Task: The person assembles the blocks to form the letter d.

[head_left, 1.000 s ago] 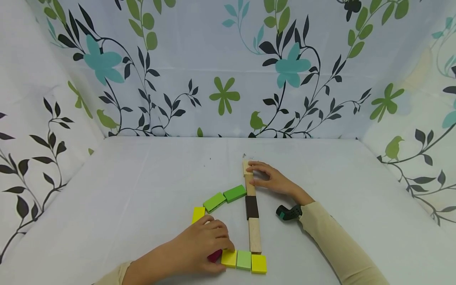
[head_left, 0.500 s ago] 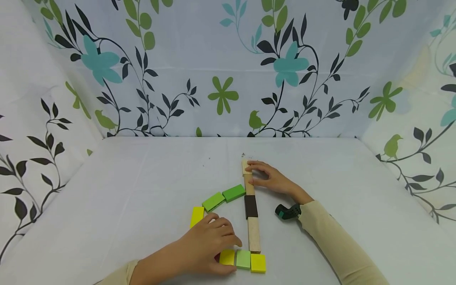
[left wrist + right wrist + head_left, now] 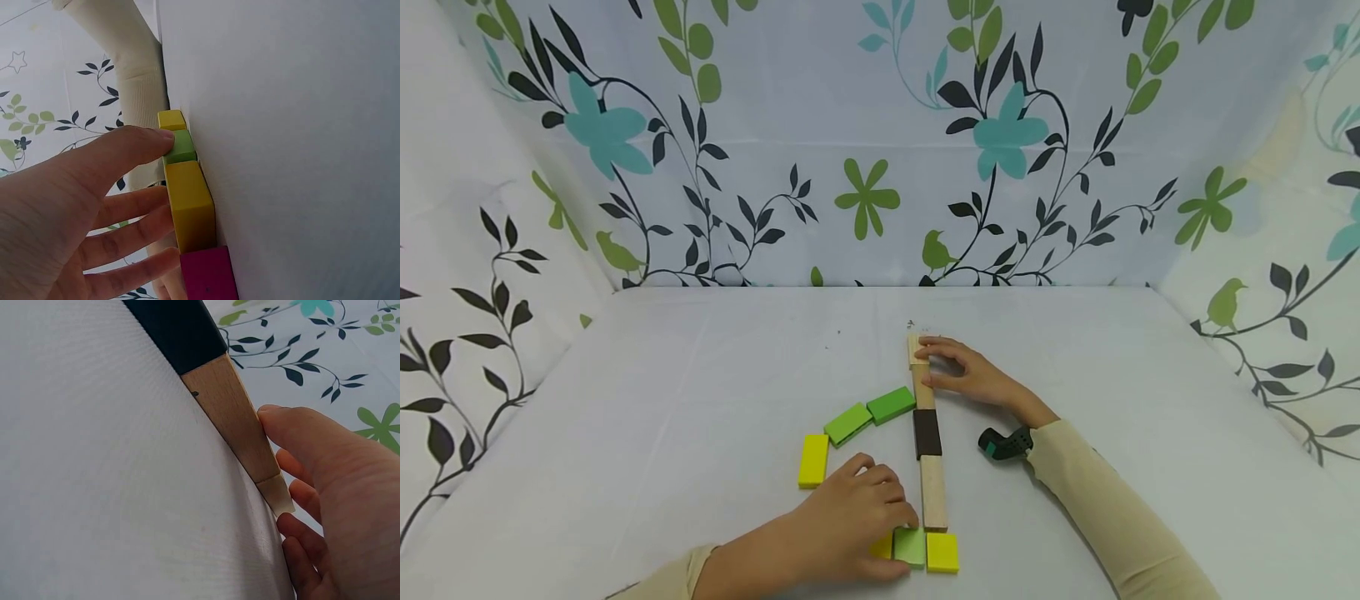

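Note:
In the head view, my left hand (image 3: 853, 529) is over the front row of blocks. Its thumb lies at the near side of a light green block (image 3: 910, 547) and its fingertips at the far side, pinching it. A yellow block (image 3: 190, 206) and a magenta block (image 3: 209, 275) adjoin it in the left wrist view; a second yellow block (image 3: 942, 552) ends the row at right. My right hand (image 3: 973, 375) rests by the far end of a wooden column, its thumb touching a tan block (image 3: 234, 412) and fingers around a pale block (image 3: 275, 492).
A dark brown block (image 3: 927, 433) and a long wooden block (image 3: 934, 492) continue the column. Two green blocks (image 3: 848, 423) and a yellow upright-lying block (image 3: 813, 461) curve off to the left. A black wrist device (image 3: 1003, 444) is beside the right sleeve.
My left hand has slid right along the front row, from the yellow block to the light green one. My right hand has stayed at the column's far end.

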The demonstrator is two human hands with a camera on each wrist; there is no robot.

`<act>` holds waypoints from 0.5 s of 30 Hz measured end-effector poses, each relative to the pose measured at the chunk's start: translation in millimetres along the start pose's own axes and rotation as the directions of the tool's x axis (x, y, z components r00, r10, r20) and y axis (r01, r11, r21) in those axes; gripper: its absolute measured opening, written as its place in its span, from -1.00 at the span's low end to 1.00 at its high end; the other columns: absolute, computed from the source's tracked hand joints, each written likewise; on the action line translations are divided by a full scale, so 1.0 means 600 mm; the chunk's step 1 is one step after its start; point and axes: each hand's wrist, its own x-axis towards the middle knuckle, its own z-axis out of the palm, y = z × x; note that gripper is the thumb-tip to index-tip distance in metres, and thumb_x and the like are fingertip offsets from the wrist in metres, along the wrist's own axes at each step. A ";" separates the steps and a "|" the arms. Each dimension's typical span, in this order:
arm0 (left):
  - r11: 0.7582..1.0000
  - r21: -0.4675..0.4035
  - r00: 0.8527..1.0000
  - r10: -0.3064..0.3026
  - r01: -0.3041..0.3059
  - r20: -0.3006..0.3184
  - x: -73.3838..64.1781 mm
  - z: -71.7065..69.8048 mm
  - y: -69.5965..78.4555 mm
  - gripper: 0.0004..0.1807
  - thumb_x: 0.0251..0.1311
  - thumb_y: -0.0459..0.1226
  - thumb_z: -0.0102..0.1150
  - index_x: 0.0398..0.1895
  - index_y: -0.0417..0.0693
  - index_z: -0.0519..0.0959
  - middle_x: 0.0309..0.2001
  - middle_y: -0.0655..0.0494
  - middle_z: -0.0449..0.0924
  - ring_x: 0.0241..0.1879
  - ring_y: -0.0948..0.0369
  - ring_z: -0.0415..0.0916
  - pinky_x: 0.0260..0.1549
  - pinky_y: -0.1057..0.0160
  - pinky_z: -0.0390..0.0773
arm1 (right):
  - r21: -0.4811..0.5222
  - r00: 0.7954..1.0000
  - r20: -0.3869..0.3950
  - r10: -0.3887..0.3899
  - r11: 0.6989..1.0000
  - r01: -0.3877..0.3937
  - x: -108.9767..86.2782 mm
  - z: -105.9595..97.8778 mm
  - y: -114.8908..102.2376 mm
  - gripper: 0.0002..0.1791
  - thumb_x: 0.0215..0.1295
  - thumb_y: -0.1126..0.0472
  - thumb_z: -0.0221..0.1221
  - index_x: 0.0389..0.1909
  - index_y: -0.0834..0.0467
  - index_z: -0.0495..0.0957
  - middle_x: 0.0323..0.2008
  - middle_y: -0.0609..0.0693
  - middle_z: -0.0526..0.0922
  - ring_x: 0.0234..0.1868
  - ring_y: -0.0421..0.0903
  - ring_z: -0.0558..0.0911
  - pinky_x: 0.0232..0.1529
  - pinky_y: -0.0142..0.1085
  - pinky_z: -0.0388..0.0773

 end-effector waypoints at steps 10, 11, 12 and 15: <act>0.998 -0.020 0.995 0.054 -0.056 -0.085 0.004 0.003 0.004 -0.68 0.18 0.13 0.21 -0.14 0.22 0.63 -0.21 0.36 0.58 -0.08 0.34 0.46 0.01 0.26 0.40 | -0.010 1.000 -0.008 -0.014 1.000 0.014 0.019 0.008 0.064 -0.50 0.28 0.25 0.26 0.23 0.25 0.46 0.44 0.15 0.23 0.49 0.13 0.09 0.43 0.12 -0.03; 0.997 -0.025 0.993 0.072 -0.075 -0.096 0.006 0.004 0.005 -0.69 0.19 0.11 0.21 -0.13 0.22 0.64 -0.20 0.36 0.58 -0.07 0.34 0.46 0.03 0.27 0.40 | -0.008 1.000 -0.008 -0.017 1.000 0.017 0.019 0.007 0.066 -0.50 0.27 0.24 0.27 0.23 0.24 0.47 0.43 0.14 0.24 0.49 0.12 0.10 0.43 0.11 -0.02; 0.995 -0.036 0.991 0.095 -0.098 -0.096 0.009 0.004 0.006 -0.71 0.22 0.09 0.20 -0.11 0.22 0.63 -0.18 0.36 0.58 -0.05 0.34 0.46 0.05 0.28 0.40 | -0.009 1.000 -0.009 -0.020 1.000 0.020 0.019 0.007 0.067 -0.50 0.27 0.23 0.28 0.22 0.22 0.48 0.43 0.13 0.25 0.49 0.11 0.11 0.43 0.11 -0.01; 0.980 -0.073 0.982 0.179 -0.183 -0.057 0.015 0.005 0.008 -0.74 0.29 0.01 0.16 -0.02 0.22 0.63 -0.11 0.34 0.56 0.01 0.35 0.43 0.11 0.32 0.36 | -0.014 1.000 -0.007 -0.023 1.000 0.023 0.019 0.005 0.068 -0.51 0.26 0.19 0.29 0.21 0.17 0.49 0.43 0.09 0.26 0.49 0.09 0.12 0.43 0.10 0.00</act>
